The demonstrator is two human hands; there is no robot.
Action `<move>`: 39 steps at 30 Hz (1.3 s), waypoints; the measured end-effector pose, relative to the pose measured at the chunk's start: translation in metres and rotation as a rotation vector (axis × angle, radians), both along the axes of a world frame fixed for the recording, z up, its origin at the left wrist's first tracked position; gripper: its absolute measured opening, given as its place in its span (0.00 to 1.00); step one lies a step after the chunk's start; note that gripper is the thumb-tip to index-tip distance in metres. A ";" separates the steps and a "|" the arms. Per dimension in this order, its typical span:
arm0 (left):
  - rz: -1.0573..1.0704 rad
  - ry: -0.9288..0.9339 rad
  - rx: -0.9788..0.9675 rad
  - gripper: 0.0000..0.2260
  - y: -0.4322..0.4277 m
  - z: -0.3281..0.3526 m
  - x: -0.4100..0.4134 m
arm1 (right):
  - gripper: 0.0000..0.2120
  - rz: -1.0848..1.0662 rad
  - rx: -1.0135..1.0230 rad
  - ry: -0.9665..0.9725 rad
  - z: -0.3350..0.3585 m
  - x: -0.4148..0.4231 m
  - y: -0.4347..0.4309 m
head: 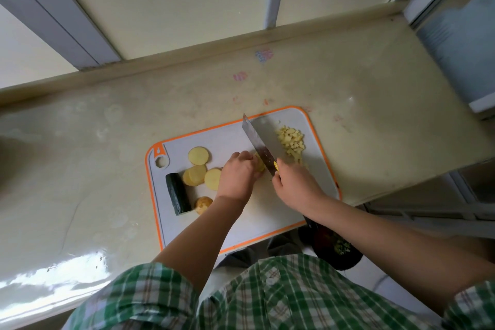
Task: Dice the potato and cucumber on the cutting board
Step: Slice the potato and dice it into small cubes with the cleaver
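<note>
A grey cutting board with an orange rim lies on the counter. My right hand grips the handle of a cleaver, whose blade stands on the board. My left hand holds down potato slices with curled fingers right beside the blade. A pile of diced potato lies to the right of the blade. Several round potato slices and a potato end piece lie at the board's left. A dark green cucumber piece lies beside them, whole.
The beige counter stretches left and behind the board, bounded by a raised back edge. A pale blue container stands at the far right. The counter ends just right of the board; a dark bin sits below.
</note>
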State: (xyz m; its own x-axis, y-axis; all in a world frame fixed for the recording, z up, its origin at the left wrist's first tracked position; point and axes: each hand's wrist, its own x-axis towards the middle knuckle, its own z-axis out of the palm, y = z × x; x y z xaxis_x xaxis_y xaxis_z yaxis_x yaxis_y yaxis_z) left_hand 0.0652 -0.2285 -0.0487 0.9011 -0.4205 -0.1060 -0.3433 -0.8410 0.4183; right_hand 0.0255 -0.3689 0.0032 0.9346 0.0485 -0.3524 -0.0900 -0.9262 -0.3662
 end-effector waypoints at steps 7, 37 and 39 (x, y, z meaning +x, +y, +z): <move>-0.021 -0.004 0.006 0.09 0.002 -0.002 0.003 | 0.05 -0.041 0.039 0.011 -0.013 -0.002 -0.001; 0.062 0.042 -0.004 0.10 0.005 -0.003 0.001 | 0.06 -0.012 0.078 0.002 -0.017 0.000 0.000; 0.068 0.047 -0.011 0.10 0.005 -0.003 0.000 | 0.06 -0.018 0.081 0.000 -0.021 -0.003 0.000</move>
State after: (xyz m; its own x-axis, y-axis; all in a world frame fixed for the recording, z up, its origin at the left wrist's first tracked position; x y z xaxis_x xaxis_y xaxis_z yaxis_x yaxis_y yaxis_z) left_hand 0.0652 -0.2235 -0.0516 0.9216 -0.3600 -0.1449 -0.2651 -0.8567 0.4424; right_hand 0.0228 -0.3687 -0.0180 0.9357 0.0601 -0.3477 -0.1064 -0.8916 -0.4402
